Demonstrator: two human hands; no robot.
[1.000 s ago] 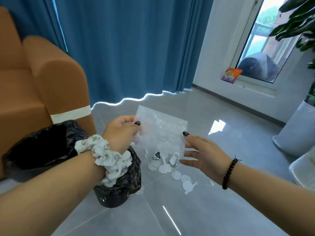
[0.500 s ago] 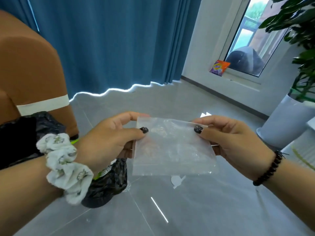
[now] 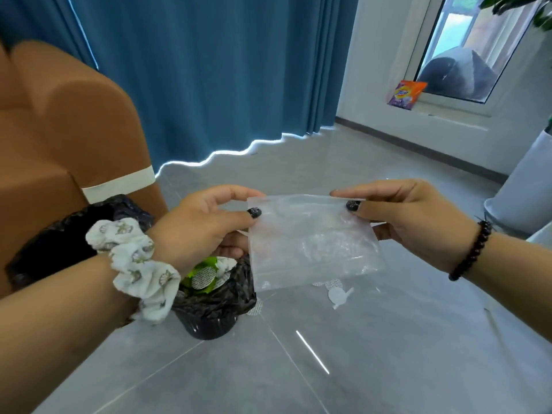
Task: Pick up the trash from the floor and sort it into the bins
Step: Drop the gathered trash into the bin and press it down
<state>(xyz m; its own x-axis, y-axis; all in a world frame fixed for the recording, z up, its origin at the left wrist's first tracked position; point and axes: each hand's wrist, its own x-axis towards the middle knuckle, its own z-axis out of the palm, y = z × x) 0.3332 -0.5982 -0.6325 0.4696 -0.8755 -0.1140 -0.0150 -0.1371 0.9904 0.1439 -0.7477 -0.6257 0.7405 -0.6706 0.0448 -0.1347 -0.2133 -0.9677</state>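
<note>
A clear plastic zip bag (image 3: 313, 243) hangs flat in front of me, held by its two top corners. My left hand (image 3: 206, 225) pinches the left corner and my right hand (image 3: 406, 216) pinches the right corner. Below my left hand stands a small bin lined with a black bag (image 3: 215, 309); green and white scraps show inside it. A second black-lined bin (image 3: 59, 243) sits further left, partly hidden by my left forearm. White round paper pieces (image 3: 336, 292) lie on the grey floor under the bag, partly hidden by it.
An orange-brown armchair (image 3: 74, 138) stands at the left, touching the bins. Blue curtains (image 3: 224, 70) hang behind. A white plant pot (image 3: 528, 189) is at the right edge. An orange and purple packet (image 3: 406, 94) leans by the window.
My right hand, open a second ago, has taken the bag's right corner. Both hands have spread the bag wider and raised it. More of the small bin's inside shows.
</note>
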